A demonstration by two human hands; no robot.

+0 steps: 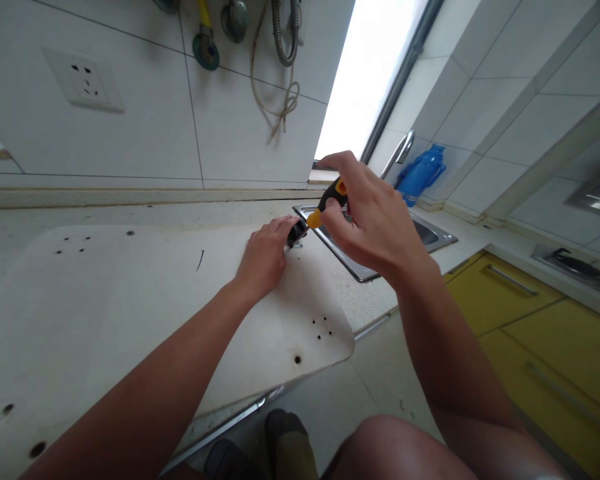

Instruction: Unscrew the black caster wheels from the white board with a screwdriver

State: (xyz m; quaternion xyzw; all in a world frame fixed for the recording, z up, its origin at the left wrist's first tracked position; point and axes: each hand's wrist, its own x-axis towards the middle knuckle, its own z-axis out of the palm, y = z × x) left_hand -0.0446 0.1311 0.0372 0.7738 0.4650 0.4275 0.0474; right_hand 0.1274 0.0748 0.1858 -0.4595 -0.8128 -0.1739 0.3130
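My right hand (365, 213) grips a screwdriver (330, 197) by its black and yellow handle, which slants down to the left. Its tip points toward a small black caster (297, 232) with a metal plate at the far right corner of a white board (220, 293). My left hand (267, 257) rests on the board, its fingers closed around the caster and partly covering it. Whether the screwdriver's tip touches a screw there is too small to tell. A thin dark screw or nail (201, 260) lies on the board left of my left hand.
The board lies on a pale countertop (350, 297), with groups of small holes near its corners. Just beyond it is a metal sink (365, 270) with a faucet (399, 152). A blue thermos (421, 175) stands behind. Yellow cabinets (500, 287) are at right; pipes hang on the wall.
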